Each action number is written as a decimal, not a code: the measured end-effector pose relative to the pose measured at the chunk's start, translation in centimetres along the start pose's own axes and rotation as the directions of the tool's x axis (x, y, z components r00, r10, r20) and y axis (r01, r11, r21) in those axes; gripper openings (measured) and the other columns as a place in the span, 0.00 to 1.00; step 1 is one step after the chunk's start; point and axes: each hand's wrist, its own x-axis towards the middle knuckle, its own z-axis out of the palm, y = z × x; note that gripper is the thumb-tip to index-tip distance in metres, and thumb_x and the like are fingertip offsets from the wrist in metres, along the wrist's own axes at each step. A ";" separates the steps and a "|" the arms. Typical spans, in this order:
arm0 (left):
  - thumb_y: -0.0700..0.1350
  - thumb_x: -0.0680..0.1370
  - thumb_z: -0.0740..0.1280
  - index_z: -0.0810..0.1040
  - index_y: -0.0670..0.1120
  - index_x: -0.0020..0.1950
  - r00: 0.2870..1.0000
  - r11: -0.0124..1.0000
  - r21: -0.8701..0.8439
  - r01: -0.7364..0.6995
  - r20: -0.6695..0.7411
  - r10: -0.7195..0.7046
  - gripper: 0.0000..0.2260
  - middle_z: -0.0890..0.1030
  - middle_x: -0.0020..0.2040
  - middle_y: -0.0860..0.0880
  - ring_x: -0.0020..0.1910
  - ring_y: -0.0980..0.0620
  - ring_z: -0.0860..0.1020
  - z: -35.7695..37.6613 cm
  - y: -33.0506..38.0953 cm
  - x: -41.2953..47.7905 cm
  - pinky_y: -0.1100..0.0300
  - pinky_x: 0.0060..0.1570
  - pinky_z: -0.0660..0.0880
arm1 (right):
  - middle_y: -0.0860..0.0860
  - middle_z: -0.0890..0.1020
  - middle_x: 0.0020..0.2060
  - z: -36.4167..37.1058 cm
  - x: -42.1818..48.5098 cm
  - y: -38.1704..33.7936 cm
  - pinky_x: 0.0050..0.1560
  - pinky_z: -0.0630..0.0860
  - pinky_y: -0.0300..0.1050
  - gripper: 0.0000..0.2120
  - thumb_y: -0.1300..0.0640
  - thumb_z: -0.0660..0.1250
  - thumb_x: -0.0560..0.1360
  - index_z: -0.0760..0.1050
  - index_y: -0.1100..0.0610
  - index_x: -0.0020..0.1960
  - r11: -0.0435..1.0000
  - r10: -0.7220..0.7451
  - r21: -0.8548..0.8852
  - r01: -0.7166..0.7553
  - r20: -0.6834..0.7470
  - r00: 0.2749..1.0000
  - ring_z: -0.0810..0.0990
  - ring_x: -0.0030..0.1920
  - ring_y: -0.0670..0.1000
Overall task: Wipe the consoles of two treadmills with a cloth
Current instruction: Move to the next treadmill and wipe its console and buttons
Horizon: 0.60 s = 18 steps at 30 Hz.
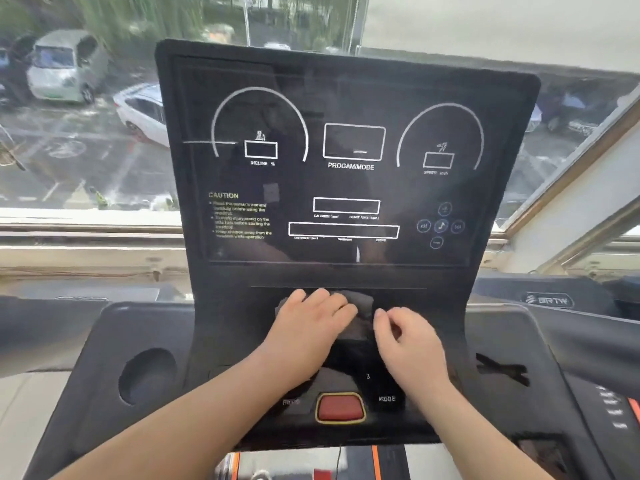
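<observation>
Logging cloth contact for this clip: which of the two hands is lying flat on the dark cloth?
The left hand: its palm and fingers rest spread on the cloth. The right hand is curled, with only its fingertips at the cloth's right edge.

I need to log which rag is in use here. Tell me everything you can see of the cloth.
The cloth is dark grey, soft-looking and bunched, lying on the sloped black console just below the display panel. The left hand lies flat on its left part; the right hand touches its right edge. Only its middle shows.
</observation>
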 end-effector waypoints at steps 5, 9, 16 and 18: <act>0.41 0.68 0.76 0.78 0.53 0.66 0.987 0.986 -0.051 0.160 -0.010 -0.160 0.27 0.81 0.60 0.54 0.55 0.49 0.79 -1.0 -4.0 -4.1 0.53 0.45 0.72 | 0.46 0.73 0.30 4.0 -1.2 -4.3 0.38 0.67 0.44 0.20 0.48 0.64 0.82 0.66 0.50 0.33 0.998 -0.033 0.057 0.029 0.067 0.997 0.73 0.39 0.45; 0.38 0.68 0.72 0.77 0.53 0.67 0.943 0.941 -0.066 0.333 -0.001 -0.334 0.28 0.80 0.62 0.54 0.56 0.47 0.78 -1.2 -7.2 -8.0 0.51 0.48 0.74 | 0.47 0.74 0.32 6.2 -2.9 -5.9 0.41 0.72 0.50 0.19 0.49 0.63 0.81 0.66 0.53 0.33 0.997 -0.041 0.064 0.037 0.058 0.997 0.73 0.40 0.48; 0.44 0.70 0.71 0.77 0.51 0.67 0.829 0.809 -0.190 0.556 0.058 -0.556 0.24 0.78 0.61 0.51 0.54 0.46 0.77 -0.4 -5.9 -11.5 0.51 0.51 0.77 | 0.49 0.67 0.28 5.0 -3.8 -5.8 0.38 0.71 0.54 0.23 0.51 0.63 0.81 0.59 0.54 0.32 0.995 0.030 0.096 -0.037 0.074 0.997 0.70 0.36 0.50; 0.48 0.68 0.70 0.77 0.50 0.66 0.846 0.823 -0.196 0.533 0.113 -0.521 0.24 0.78 0.59 0.51 0.53 0.45 0.76 0.1 -3.8 -11.4 0.51 0.49 0.78 | 0.49 0.65 0.28 4.3 -4.0 -5.3 0.36 0.67 0.52 0.22 0.51 0.64 0.82 0.59 0.56 0.33 0.990 0.055 0.124 -0.063 0.068 0.996 0.67 0.34 0.50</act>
